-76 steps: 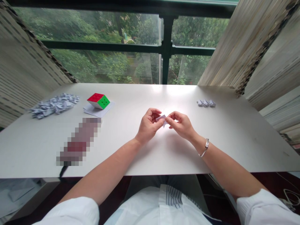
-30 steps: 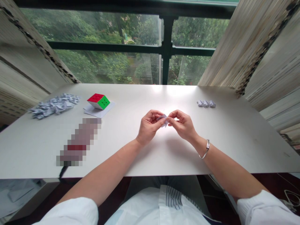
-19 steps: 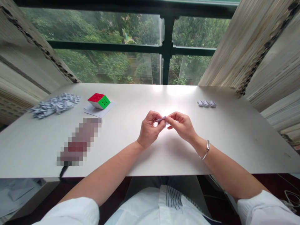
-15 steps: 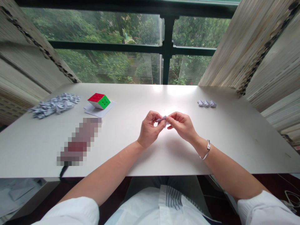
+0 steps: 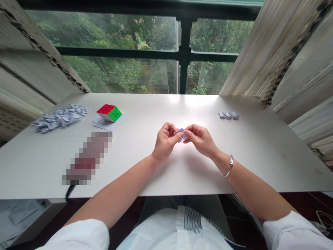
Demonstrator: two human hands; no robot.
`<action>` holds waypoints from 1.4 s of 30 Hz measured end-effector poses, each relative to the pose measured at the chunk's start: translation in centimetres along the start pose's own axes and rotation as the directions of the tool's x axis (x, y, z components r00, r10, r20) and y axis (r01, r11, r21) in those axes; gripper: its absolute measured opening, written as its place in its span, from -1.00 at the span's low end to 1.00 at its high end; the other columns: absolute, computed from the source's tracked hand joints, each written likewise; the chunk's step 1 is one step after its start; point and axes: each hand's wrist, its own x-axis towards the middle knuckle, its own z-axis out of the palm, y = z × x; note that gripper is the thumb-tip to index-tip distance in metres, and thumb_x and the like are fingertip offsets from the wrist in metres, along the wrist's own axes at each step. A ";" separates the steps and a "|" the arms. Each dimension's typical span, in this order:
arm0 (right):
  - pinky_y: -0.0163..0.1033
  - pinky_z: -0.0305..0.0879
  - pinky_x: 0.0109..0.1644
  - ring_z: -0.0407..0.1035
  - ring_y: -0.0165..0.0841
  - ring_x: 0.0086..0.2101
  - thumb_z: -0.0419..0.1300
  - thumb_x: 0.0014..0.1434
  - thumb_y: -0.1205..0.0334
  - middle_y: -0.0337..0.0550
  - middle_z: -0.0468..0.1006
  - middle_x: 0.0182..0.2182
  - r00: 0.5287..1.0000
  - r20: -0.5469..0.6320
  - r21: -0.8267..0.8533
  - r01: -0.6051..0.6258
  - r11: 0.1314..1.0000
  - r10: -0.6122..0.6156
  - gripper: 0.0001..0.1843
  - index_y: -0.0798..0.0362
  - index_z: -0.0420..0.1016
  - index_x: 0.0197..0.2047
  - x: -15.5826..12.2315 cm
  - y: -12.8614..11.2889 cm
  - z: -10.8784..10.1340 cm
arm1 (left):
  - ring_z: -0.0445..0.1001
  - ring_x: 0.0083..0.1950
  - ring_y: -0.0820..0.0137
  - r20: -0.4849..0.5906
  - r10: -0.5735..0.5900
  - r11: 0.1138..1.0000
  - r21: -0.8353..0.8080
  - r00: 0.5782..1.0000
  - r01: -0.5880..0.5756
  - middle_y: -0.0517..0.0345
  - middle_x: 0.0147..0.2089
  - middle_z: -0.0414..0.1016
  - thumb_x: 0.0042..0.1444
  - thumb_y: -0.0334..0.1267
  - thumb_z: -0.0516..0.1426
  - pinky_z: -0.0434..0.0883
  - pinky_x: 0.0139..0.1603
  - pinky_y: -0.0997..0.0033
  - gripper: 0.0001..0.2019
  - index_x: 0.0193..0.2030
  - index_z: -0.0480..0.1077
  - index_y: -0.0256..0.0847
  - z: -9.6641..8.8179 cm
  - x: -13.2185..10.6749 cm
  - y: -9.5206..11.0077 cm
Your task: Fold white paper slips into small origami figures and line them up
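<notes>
A small folded piece of white paper (image 5: 179,132) is held above the middle of the white table (image 5: 156,111). My left hand (image 5: 165,141) pinches it from the left, thumb across its front. From the right, my right hand (image 5: 201,139) grips its other edge between thumb and fingertips. The fingers hide part of the paper, so its exact folded shape cannot be made out. Beyond my right hand, a short row of folded paper pieces (image 5: 228,115) lies on the table.
At the back left is a pile of folded paper pieces (image 5: 61,118). A Rubik's cube (image 5: 109,113) rests on white paper sheets (image 5: 100,124). In front of it lies a pixelated long object (image 5: 90,156) with a black strap (image 5: 69,192). Curtains (image 5: 247,45) flank the window.
The paper between my fingers has turned, and more of its flat face shows now. Both hands keep nearly the same place, with slight finger shifts.
</notes>
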 end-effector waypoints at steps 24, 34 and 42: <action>-0.22 0.56 -0.34 0.45 -0.39 -0.39 0.38 0.04 -0.06 -0.19 0.53 -0.46 0.993 0.003 0.170 -0.116 0.979 0.117 -0.63 0.11 0.56 -0.32 0.3 -0.2 -0.5 | 0.40 -0.49 0.57 -0.101 0.124 0.992 0.023 0.987 -0.123 0.32 -0.43 0.43 -0.09 -0.35 0.35 0.39 -0.40 0.53 -0.64 -0.33 0.20 -0.18 -0.7 0.8 -0.2; -0.27 0.52 -0.39 0.48 -0.35 -0.37 0.38 0.04 -0.08 -0.12 0.57 -0.45 0.974 0.111 0.221 -0.217 0.951 0.197 -0.62 0.12 0.57 -0.35 0.2 -0.5 -1.1 | 0.49 -0.41 0.45 -0.018 0.072 0.992 0.101 0.997 -0.069 0.23 -0.37 0.52 -0.04 -0.22 0.35 0.47 -0.52 0.51 -0.68 -0.22 0.33 -0.19 -0.7 0.4 0.2; -0.30 0.52 -0.43 0.51 -0.32 -0.35 0.41 -0.01 -0.07 -0.11 0.59 -0.44 0.963 0.148 0.172 -0.250 0.953 0.225 -0.61 0.12 0.60 -0.35 0.2 -0.6 -1.6 | 0.52 -0.37 0.42 0.012 0.057 0.993 0.099 0.998 -0.058 0.18 -0.34 0.55 -0.04 -0.23 0.35 0.52 -0.46 0.46 -0.71 -0.19 0.43 -0.20 -0.7 0.3 0.4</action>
